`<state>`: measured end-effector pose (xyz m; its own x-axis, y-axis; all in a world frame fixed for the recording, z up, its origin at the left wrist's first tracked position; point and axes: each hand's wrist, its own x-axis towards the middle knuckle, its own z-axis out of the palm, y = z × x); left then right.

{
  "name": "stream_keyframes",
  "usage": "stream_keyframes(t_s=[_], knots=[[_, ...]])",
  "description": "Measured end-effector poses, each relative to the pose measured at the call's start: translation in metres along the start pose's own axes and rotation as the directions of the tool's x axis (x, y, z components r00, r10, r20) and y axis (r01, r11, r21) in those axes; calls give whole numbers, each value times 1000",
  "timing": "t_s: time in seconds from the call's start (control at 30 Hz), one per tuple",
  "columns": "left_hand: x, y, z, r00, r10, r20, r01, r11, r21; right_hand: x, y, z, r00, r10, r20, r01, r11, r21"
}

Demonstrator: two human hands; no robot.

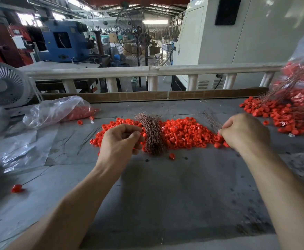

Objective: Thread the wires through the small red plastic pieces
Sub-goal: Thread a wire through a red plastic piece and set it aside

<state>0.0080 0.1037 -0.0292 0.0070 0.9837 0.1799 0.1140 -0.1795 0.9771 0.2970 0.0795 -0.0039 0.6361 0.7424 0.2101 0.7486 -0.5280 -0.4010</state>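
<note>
Step in hand, by judgement: pick-up and alignment, ahead of threading.

Left hand (119, 139): fingers curled, thumb and forefinger tips drawn together just beside the bundle of wires (152, 132). Whether a single wire is pinched there: cannot tell. Bundle standing fanned on the near left part of the central heap of red plastic pieces (183, 134), mid-surface.

Right hand (244, 131): fingers curled, tips pinching at the right edge of the heap, touching red pieces; a few thin wires (212, 121) rising from the pinch toward the far left. Exact piece held: hidden by the fingers.

Next move, by judgement: one wire end separated from the bundle, brought across to the piece in the right-hand pinch, aligned with its hole, pushed through. Fine alignment required; wire thin and flexible, hole small.

Further stock: second heap of red pieces with wires (282, 112) at far right, spilling from a clear bag; a plastic bag of red pieces (57, 110) at far left; one stray piece (17, 188) near left on the grey surface (165, 195).

Brands, labels, writing: none readable. Panels on the far machines too blurred to read.
</note>
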Motion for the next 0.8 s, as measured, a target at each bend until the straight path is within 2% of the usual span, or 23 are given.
stream_keyframes(t_s=[0.3, 0.4, 0.47, 0.53, 0.67, 0.8], knots=[[6, -8, -3, 1000, 17, -16, -15, 994, 110, 0, 0, 1, 1000, -12, 24, 15, 995, -98], [5, -10, -4, 999, 33, -9, -32, 990, 135, -2, 1, 2, 997, -67, -24, 64, 992, -105], [5, -11, -4, 999, 51, 0, -50, 983, 177, -4, 0, 4, 985, -147, -90, 142, 988, -59], [4, -12, -4, 997, 76, 2, -74, 967, 242, -9, -6, 7, 969, -215, -118, 223, 973, 58], [5, -14, -4, 993, 119, -2, -105, 884, 455, -25, -24, 17, 926, -369, -77, 376, 892, 252], [7, -16, -5, 986, 167, 0, -135, 801, 583, -42, -40, 30, 853, -522, -11, 499, 808, 312]])
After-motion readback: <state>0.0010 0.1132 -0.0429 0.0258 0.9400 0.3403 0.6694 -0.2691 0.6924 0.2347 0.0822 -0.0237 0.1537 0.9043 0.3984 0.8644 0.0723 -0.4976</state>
